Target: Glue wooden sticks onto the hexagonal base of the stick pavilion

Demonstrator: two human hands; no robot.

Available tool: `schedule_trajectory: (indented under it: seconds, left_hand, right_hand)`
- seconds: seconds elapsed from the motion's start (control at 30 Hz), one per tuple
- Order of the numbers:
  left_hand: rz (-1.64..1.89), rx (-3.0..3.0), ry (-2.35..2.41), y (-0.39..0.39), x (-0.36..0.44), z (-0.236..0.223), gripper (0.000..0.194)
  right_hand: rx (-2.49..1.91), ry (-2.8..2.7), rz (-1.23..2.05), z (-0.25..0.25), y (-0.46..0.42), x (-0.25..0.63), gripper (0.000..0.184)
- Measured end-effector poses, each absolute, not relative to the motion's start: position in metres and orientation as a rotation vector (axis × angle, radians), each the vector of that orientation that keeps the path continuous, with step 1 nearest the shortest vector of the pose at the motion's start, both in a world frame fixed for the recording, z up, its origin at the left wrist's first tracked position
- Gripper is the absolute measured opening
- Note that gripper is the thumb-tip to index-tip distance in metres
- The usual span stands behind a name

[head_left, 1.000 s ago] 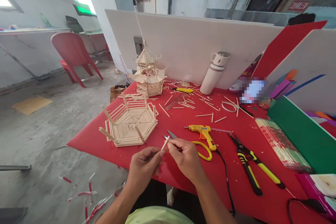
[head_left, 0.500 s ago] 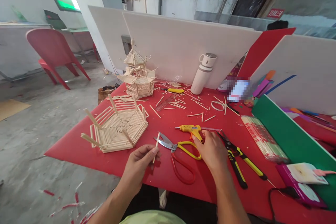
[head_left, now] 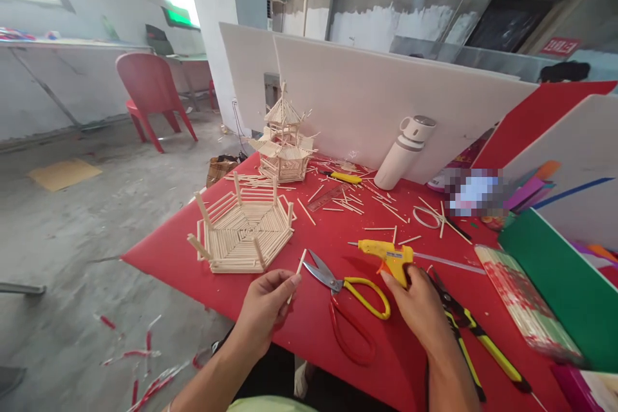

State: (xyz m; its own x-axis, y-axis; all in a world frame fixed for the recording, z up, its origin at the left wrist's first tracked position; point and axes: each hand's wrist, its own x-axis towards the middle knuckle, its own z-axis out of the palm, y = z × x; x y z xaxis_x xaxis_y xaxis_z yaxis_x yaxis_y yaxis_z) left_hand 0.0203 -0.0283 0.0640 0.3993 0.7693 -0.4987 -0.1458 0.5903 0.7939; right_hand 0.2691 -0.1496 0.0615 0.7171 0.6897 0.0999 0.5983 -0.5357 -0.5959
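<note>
My left hand [head_left: 265,309] pinches a short wooden stick [head_left: 297,273] upright, just in front of a hexagonal stick platform [head_left: 244,232] on the red table [head_left: 159,251]. My right hand [head_left: 418,306] wraps around the handle of a yellow glue gun [head_left: 386,252], whose nozzle points left. Scissors [head_left: 350,299] with one yellow and one red loop lie between my hands. Further back stands a finished stick pagoda model [head_left: 284,141].
Yellow-handled pliers [head_left: 476,341] lie right of my right hand. Loose sticks [head_left: 347,199], a white bottle [head_left: 404,151], a bundle of sticks [head_left: 524,299] and a green board [head_left: 555,277] fill the right side. White panels [head_left: 386,96] stand behind. A red chair [head_left: 152,90] is on the floor.
My right hand let go of the stick, moved right and took hold of the glue gun. My left hand keeps the stick.
</note>
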Motion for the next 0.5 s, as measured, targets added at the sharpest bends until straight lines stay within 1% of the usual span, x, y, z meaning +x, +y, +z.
schedule_trajectory:
  seconds: [0.03,0.1,0.2,0.4,0.5]
  left_hand:
    - [0.646,0.739,0.994,-0.029,0.020,0.064,0.048]
    - [0.637,0.736,0.984,-0.031,0.021,0.065,0.047]
    - [0.643,0.733,0.959,-0.034,0.022,0.069,0.045]
    - [0.716,0.770,0.930,-0.038,0.015,0.076,0.044]
    - [0.726,0.769,0.928,-0.038,0.010,0.074,0.043]
  right_hand:
    - [-2.269,-0.959,0.191,0.071,-0.155,0.260,0.042]
    - [-2.165,-0.979,0.311,0.088,-0.162,0.238,0.044]
    - [-2.035,-1.020,0.362,0.099,-0.162,0.206,0.044]
    - [-2.033,-1.106,0.155,0.081,-0.145,0.179,0.044]
    - [-1.994,-1.134,0.188,0.075,-0.143,0.174,0.043]
